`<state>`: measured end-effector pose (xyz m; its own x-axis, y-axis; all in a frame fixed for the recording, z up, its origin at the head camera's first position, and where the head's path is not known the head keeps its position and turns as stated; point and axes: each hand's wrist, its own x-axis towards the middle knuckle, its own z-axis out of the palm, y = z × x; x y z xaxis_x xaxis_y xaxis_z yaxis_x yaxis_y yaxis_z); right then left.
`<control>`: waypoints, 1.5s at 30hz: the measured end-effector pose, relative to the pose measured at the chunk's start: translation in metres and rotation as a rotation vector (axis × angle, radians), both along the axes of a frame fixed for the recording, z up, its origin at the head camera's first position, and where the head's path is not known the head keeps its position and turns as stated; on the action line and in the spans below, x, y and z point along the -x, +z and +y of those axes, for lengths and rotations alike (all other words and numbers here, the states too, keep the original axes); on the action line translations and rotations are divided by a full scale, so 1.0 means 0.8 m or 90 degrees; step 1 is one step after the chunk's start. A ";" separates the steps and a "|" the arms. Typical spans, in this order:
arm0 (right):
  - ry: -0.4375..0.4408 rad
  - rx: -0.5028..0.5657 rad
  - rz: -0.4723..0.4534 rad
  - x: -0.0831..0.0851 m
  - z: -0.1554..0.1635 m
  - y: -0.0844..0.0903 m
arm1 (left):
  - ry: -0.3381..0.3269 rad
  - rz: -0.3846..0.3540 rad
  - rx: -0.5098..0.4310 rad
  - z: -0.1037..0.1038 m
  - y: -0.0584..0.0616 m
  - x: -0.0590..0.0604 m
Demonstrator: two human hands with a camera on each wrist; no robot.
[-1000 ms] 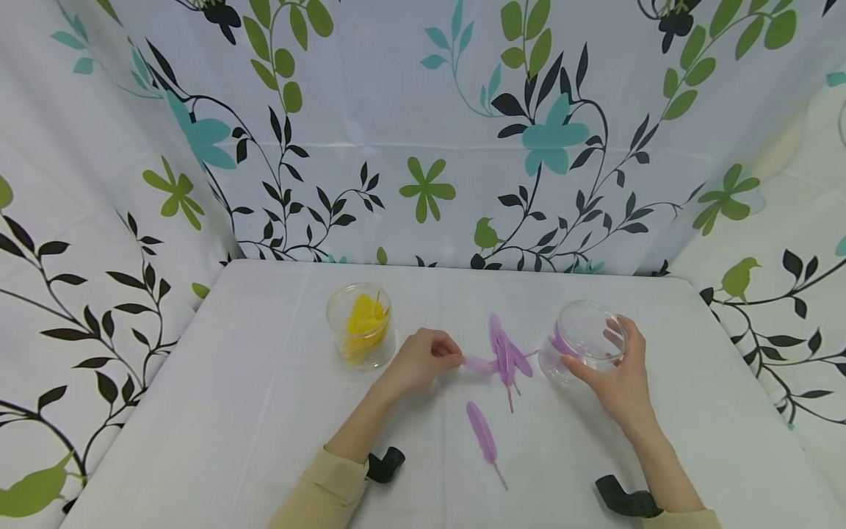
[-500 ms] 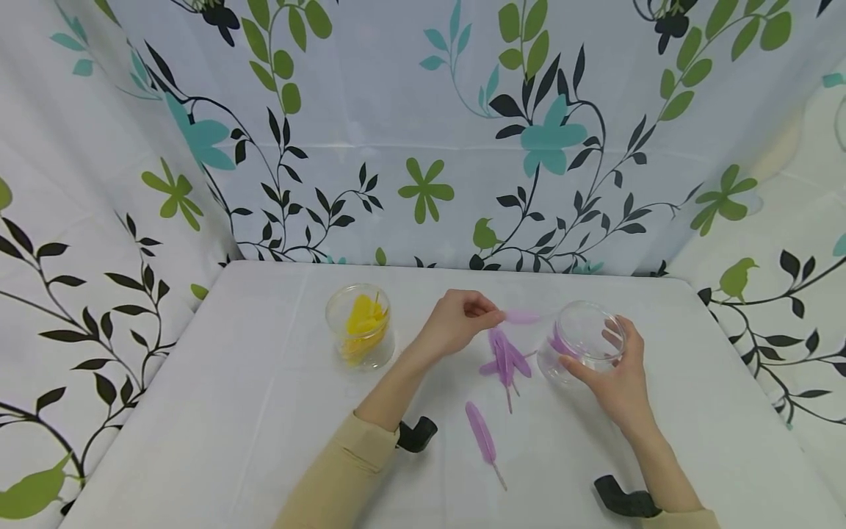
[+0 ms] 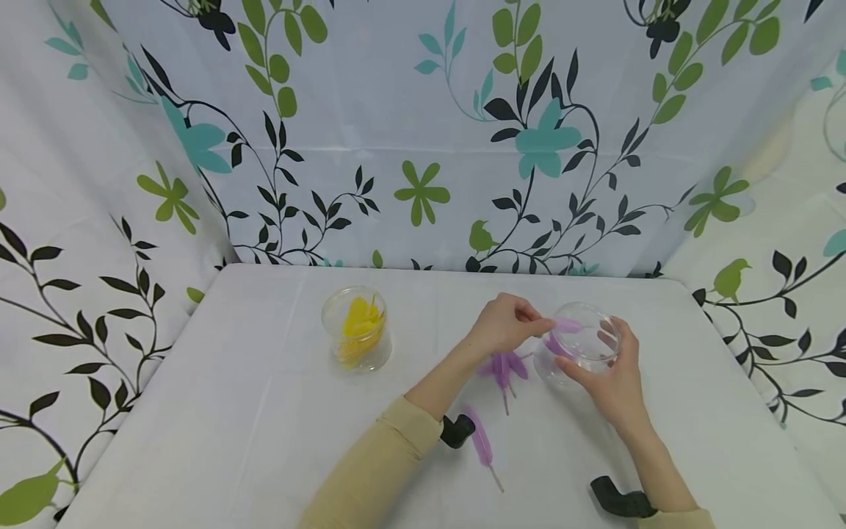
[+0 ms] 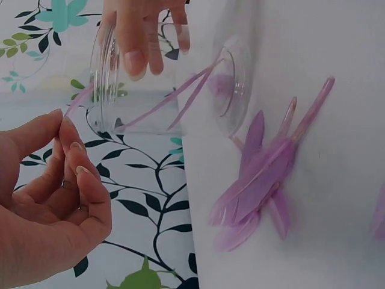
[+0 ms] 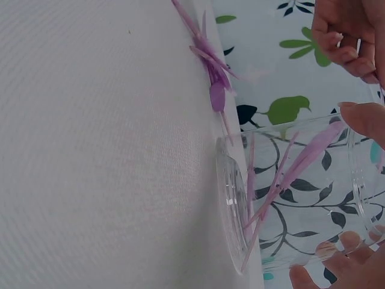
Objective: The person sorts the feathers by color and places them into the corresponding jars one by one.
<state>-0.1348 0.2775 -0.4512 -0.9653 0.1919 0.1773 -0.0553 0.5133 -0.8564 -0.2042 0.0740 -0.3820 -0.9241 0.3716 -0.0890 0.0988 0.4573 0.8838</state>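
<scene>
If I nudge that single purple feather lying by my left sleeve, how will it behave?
The single purple feather looks thin and flat, so probably very light and apt to skid or flutter. Its slim quill suggests it would bend easily, like those leaning inside the clear plastic jar.

Clear jar [image 5: 289, 198] holding purple feathers [image 5: 283, 180], fingertips [image 5: 367, 120] on rim

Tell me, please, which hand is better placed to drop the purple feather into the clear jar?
The left hand: it pinches the purple feather at the clear jar's mouth, while the right hand grips that jar.

No readable text, labels, brands or numbers anywhere.
</scene>
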 end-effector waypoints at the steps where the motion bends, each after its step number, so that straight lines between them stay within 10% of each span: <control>1: 0.000 -0.001 0.000 0.000 -0.001 0.000 | 0.000 0.001 0.003 0.004 -0.002 0.000; 18: 0.010 -0.009 0.003 0.003 -0.011 -0.006 | 0.034 -0.028 -0.024 0.007 -0.025 -0.005; 45: -0.007 0.000 -0.001 0.000 -0.001 0.002 | -0.084 -0.051 0.076 -0.123 -0.067 -0.056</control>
<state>-0.1348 0.2764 -0.4499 -0.9632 0.2031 0.1762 -0.0483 0.5139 -0.8565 -0.1596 -0.0240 -0.4359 -0.8560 0.4720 -0.2109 0.0968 0.5471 0.8314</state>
